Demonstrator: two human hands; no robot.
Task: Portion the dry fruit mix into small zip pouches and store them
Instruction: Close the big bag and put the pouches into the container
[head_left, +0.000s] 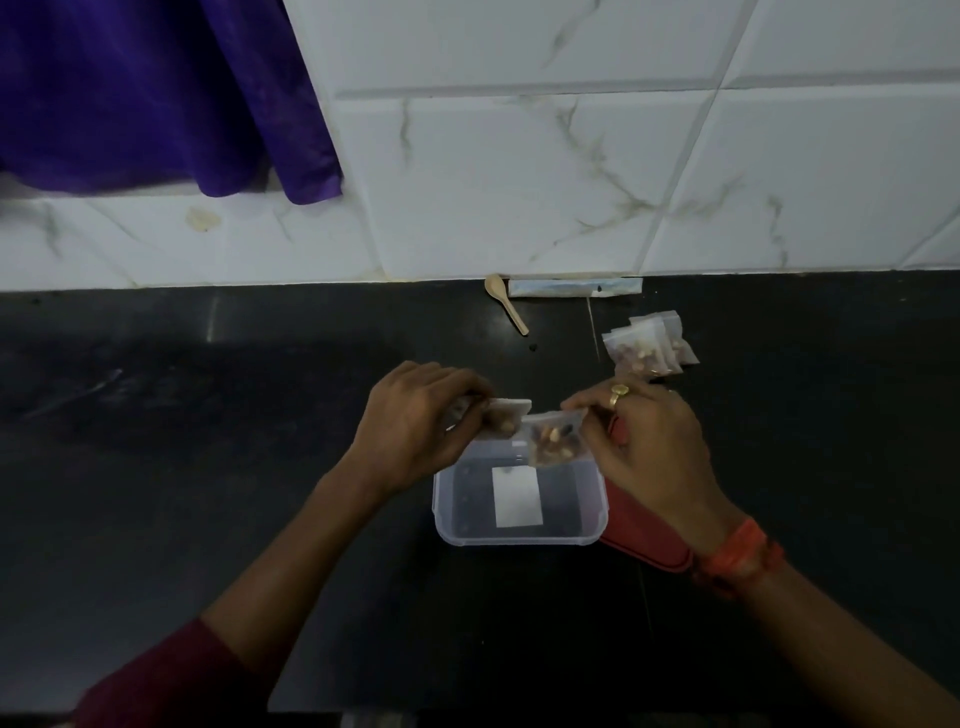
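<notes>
Above the far end of the clear storage box (519, 542), which stood on the black counter (208, 493), two filled zip pouches were held. The left hand (415, 421) was closed on the left pouch (506, 415), gripped by its left side, so that its free end pointed right, toward the other pouch. Its long axis was judged to run roughly left to right. The right hand (644, 441) was pinched on the upper right corner of the right pouch (553, 436), which hung from its top edge with the mix sagged low. That pouch looked nearly square, so its long axis could not be settled. Whether the two pouches touched or merely overlapped could not be told.

A slip was considered the main risk. With only a corner pinched, the right pouch might swing and be dropped on the far rim or outside the box. Whether either zip was fully pressed could not be seen, and an unsealed one would let mix spill. The red lid (644, 525), lying just beside the box under the right wrist, might be nudged. More filled pouches (649, 345) lay apart, beyond the right hand.
</notes>
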